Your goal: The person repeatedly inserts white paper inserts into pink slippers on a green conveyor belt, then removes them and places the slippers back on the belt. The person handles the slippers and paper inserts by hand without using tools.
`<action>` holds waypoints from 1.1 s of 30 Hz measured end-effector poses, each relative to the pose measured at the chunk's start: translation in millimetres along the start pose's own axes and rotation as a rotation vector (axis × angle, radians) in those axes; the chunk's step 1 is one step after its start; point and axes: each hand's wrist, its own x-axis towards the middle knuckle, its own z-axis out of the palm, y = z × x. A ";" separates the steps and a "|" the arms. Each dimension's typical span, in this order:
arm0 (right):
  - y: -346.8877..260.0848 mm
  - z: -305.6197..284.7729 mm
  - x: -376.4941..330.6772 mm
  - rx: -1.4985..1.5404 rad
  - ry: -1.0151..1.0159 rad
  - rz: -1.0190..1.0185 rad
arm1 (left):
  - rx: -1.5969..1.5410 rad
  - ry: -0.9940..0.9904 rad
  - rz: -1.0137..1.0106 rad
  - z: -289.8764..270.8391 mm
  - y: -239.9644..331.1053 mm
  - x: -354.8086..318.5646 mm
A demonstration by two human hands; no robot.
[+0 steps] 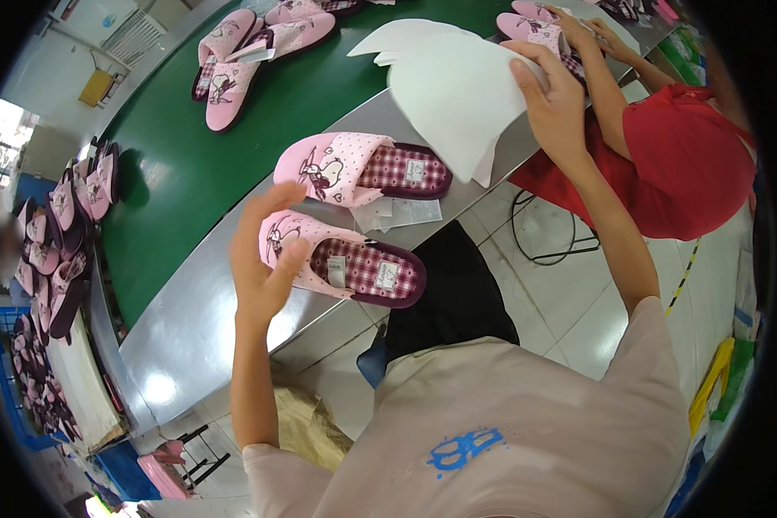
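Note:
Two pink slippers with plaid insoles and dark soles lie before me on the metal table edge. The farther slipper (328,168) has its toe to the left, with clear plastic-like tags (406,212) beside it. My left hand (263,259) is at the toe of the nearer slipper (380,272), thumb and fingers apart; whether it touches the slipper I cannot tell. Up to the right, my right hand (551,99) grips a stack of white paper inserts (445,86), thumb on top. The stack hangs over the table edge, fanned and curved.
Behind the metal edge runs a green belt (168,207) carrying more slippers (233,78). At right, a co-worker in red (682,164) handles slippers (535,30). A rack of slippers (60,224) and a blue basket (9,380) stand at left. A stool (552,233) is under the table's right side.

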 end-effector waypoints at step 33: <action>-110.9 41.8 -114.4 0.801 -0.423 0.174 | -0.541 0.061 -0.158 55.1 42.5 -11.5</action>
